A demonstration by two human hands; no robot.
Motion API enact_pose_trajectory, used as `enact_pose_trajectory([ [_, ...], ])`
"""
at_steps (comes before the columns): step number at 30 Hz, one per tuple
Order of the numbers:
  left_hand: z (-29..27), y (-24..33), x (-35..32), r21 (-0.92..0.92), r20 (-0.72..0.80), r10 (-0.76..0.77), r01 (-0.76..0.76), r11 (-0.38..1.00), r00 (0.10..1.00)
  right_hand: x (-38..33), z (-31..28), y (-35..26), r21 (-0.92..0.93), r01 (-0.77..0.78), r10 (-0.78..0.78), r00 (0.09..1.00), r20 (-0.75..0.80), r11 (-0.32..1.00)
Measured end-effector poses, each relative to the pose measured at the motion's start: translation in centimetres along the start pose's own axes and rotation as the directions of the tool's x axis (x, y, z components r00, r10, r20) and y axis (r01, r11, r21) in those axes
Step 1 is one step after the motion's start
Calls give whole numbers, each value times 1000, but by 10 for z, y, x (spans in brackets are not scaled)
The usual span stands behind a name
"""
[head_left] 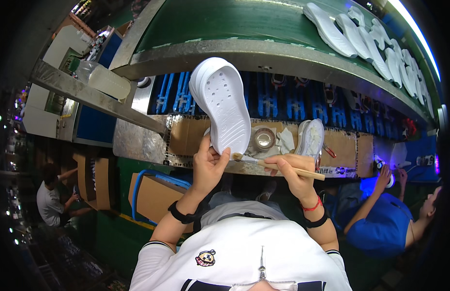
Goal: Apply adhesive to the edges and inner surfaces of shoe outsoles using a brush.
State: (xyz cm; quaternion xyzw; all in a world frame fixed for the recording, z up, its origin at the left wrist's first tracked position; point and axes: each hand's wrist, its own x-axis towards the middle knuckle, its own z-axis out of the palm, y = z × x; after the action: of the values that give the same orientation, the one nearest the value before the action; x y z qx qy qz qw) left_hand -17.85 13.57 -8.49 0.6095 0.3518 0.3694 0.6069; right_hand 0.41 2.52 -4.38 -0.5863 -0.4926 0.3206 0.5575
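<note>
A white shoe sole (pixel 225 109) stands tilted up in front of me, its hollow inner side toward me, with small holes at the far end. My left hand (pixel 210 165) grips its near end, thumb on the rim. In my right hand (pixel 295 172) is a paintbrush (pixel 273 163) with a wooden handle, held crosswise. Its bristles point left and lie close to the sole's near rim by my left thumb; I cannot tell whether they touch. Beyond the brush, a round bowl (pixel 265 139) with a brownish rim sits on the cardboard-covered bench, beside crumpled white paper (pixel 285 141).
A white shoe (pixel 310 138) rests right of the bowl, near a red-handled tool (pixel 329 151). Several white soles (pixel 332 31) lie on the green conveyor (pixel 220 22), whose metal edge crosses ahead. A plastic bottle (pixel 102 80) stands left. A co-worker in blue (pixel 380 218) works at right.
</note>
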Motion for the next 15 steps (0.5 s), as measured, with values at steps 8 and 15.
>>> enact_pose_trajectory([
  [8,-2,-2,1,25,25,-10,9,1000,1000,2,-6,-3,-35,51,-50,999,14,998],
  [15,-2,1,0,58,40,-21,19,998,999,-1,-14,-6,-29,55,-55,998,-22,998],
])
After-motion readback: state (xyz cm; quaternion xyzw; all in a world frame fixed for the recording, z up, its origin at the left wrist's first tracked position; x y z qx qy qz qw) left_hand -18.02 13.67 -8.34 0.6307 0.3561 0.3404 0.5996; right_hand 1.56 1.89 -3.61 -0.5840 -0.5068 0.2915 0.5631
